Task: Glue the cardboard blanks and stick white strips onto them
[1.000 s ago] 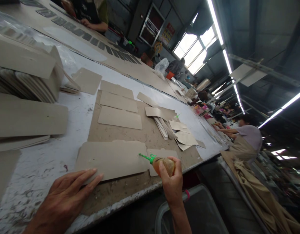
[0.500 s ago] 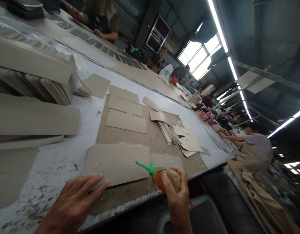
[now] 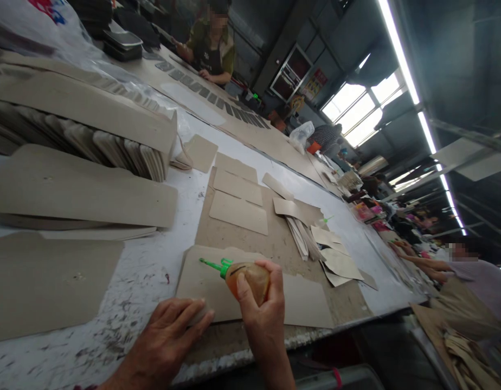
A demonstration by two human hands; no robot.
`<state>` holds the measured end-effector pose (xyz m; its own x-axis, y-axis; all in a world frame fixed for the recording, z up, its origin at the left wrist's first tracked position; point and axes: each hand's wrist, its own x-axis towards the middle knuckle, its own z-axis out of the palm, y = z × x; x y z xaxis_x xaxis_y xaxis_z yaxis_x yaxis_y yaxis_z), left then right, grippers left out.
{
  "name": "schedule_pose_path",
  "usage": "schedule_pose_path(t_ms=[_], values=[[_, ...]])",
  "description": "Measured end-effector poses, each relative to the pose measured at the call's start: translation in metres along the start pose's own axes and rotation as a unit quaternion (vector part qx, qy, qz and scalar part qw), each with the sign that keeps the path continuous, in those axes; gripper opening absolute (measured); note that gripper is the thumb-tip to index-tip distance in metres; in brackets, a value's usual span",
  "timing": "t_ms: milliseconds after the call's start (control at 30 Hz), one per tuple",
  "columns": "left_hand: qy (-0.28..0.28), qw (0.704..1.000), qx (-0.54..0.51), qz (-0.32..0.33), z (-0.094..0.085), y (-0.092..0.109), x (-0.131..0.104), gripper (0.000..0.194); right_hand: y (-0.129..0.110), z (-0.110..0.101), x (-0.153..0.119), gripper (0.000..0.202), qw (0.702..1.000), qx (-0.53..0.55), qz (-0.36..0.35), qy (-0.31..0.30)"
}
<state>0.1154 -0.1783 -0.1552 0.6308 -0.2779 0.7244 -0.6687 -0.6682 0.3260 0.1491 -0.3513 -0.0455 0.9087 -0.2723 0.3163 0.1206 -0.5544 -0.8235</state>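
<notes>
In my right hand (image 3: 262, 303) is an amber glue bottle (image 3: 244, 279) with a green nozzle, tilted so that its tip points left above a large beige sheet (image 3: 218, 311). My left hand (image 3: 173, 327) rests with spread fingers on the lower left corner of that sheet. A smaller beige piece (image 3: 307, 300) lies to the right, beside the sheet. Behind, three overlapping beige pieces (image 3: 238, 212) lie on a brown board (image 3: 204, 233). Loose strips and pale pieces (image 3: 335, 262) are piled farther right.
Stacked beige panels (image 3: 88, 184) stand on the left of the white table (image 3: 153, 271). A person (image 3: 212, 54) sits across the far table; another person (image 3: 474, 287) leans over the table at right. The front edge runs just below my hands.
The bottle in my right hand has moved left over the large sheet, its tip now nearer the sheet's left end. The view has shifted, so the surroundings appear farther right.
</notes>
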Motion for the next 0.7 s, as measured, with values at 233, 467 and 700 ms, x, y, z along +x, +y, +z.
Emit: schedule_pose_path(t_ms=[233, 467, 700], values=[[0.011, 1.0, -0.013, -0.011, 0.004, 0.0, 0.0, 0.033, -0.001, 0.005, 0.003, 0.034, 0.999, -0.019, 0.002, -0.04], [0.013, 1.0, -0.013, -0.009, 0.001, 0.001, 0.003, 0.034, 0.003, -0.003, 0.005, 0.032, 0.999, -0.037, -0.004, -0.033], [-0.006, 1.0, -0.014, -0.009, 0.0, -0.001, -0.001, 0.038, 0.014, -0.021, 0.007, 0.032, 0.998, -0.068, 0.0, -0.002]])
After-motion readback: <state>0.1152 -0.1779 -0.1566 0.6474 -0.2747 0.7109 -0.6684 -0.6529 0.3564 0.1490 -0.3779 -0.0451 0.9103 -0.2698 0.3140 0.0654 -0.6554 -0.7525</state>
